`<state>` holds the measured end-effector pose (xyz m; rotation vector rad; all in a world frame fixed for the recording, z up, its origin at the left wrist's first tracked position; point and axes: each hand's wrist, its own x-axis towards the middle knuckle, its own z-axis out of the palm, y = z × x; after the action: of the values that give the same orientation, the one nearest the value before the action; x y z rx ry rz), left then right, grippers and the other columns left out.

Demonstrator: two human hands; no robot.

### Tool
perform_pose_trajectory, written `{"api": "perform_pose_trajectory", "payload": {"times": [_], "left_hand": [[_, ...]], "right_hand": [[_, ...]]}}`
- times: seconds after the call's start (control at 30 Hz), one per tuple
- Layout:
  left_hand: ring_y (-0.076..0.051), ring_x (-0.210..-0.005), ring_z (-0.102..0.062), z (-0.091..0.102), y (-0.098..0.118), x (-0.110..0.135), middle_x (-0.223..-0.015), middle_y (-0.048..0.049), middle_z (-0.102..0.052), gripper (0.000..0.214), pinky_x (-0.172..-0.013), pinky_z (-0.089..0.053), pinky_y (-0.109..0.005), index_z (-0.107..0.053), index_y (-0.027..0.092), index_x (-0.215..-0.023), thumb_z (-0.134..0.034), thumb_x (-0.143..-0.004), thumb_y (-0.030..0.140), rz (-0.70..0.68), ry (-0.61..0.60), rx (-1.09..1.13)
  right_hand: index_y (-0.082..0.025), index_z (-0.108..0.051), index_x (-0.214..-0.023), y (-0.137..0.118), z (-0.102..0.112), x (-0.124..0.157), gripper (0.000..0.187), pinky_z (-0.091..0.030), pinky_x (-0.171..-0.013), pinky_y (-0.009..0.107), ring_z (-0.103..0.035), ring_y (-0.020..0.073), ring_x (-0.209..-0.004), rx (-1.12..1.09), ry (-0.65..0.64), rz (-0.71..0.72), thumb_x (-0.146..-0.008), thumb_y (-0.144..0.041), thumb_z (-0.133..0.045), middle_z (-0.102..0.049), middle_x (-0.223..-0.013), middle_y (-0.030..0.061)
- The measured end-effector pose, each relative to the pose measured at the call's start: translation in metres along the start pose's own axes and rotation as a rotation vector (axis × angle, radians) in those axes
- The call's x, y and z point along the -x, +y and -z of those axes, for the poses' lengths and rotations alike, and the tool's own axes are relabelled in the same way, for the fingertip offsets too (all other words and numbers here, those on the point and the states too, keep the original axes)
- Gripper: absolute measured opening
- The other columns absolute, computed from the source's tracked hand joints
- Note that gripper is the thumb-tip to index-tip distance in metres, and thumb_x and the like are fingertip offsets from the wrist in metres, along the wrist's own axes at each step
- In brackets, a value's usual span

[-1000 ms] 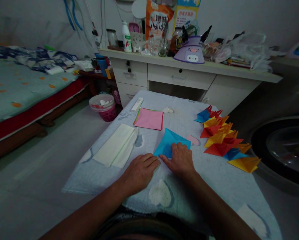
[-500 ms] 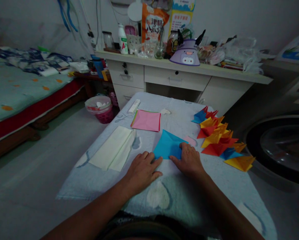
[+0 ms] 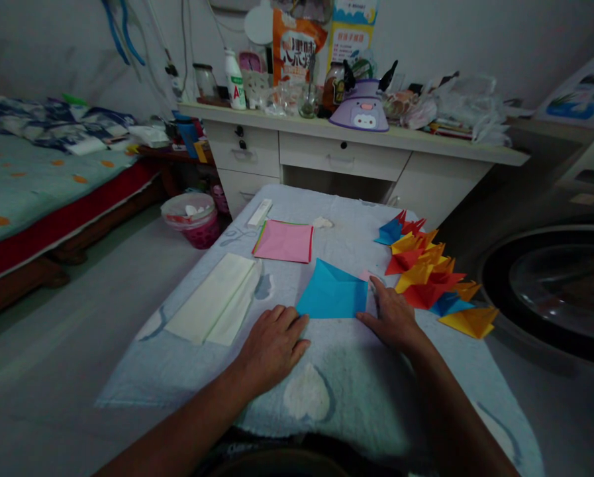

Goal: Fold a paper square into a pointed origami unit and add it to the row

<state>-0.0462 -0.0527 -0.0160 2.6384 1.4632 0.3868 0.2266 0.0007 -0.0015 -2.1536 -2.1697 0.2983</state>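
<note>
A folded blue paper (image 3: 332, 295) lies on the cloth-covered table (image 3: 341, 384) in front of me. My left hand (image 3: 271, 346) rests flat on the cloth with its fingertips at the paper's near left corner. My right hand (image 3: 393, 319) lies flat beside the paper's right edge, fingers stretched out and touching it. Neither hand holds anything.
A pink paper stack (image 3: 283, 241) and a white folded sheet (image 3: 212, 299) lie to the left. Several folded red, yellow and blue paper pieces (image 3: 433, 275) sit in a row at the right. Behind stand a cluttered desk (image 3: 356, 142), a pink bin (image 3: 190, 216) and a bed (image 3: 33, 185).
My right hand slid off the top of the blue paper to its right edge. The left hand stayed at the paper's left corner. The view shifted slightly.
</note>
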Motion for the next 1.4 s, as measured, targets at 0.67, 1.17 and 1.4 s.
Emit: {"api": "perform_pose_trajectory", "payload": {"times": [0.67,1.17,1.4], "left_hand": [[-0.025,-0.098,-0.052,0.001,-0.003,0.001,-0.107,-0.0084,-0.061,0.03,-0.086,-0.047,-0.042,-0.059,0.018,-0.119,-0.056,-0.091,0.027,-0.009,0.04,0.066],[-0.026,-0.111,-0.055,0.001,-0.004,0.003,-0.125,-0.0109,-0.055,0.041,-0.095,-0.05,-0.044,-0.051,0.02,-0.129,-0.056,-0.088,0.019,-0.005,0.158,0.167],[-0.019,-0.115,-0.058,0.02,0.027,-0.025,-0.13,-0.0084,-0.056,0.043,-0.093,-0.052,-0.031,-0.045,0.021,-0.132,-0.05,-0.09,0.013,-0.049,0.192,0.398]], "right_hand": [[-0.014,-0.037,-0.143,0.024,-0.009,-0.007,0.069,-0.045,-0.082,0.037,-0.057,0.0217,-0.088,-0.395,0.1,0.103,-0.077,-0.024,-0.054,-0.059,-0.097,0.0064],[-0.021,-0.059,-0.082,0.001,-0.002,-0.001,0.003,-0.043,-0.081,0.035,-0.051,0.0213,-0.089,-0.465,0.101,0.437,-0.079,-0.021,-0.059,-0.055,-0.091,0.0045],[-0.021,-0.055,-0.081,-0.012,0.007,0.008,0.009,-0.041,-0.084,0.034,-0.051,0.0197,-0.092,-0.619,0.065,0.579,-0.078,-0.013,-0.058,-0.054,-0.09,0.0028]]}}
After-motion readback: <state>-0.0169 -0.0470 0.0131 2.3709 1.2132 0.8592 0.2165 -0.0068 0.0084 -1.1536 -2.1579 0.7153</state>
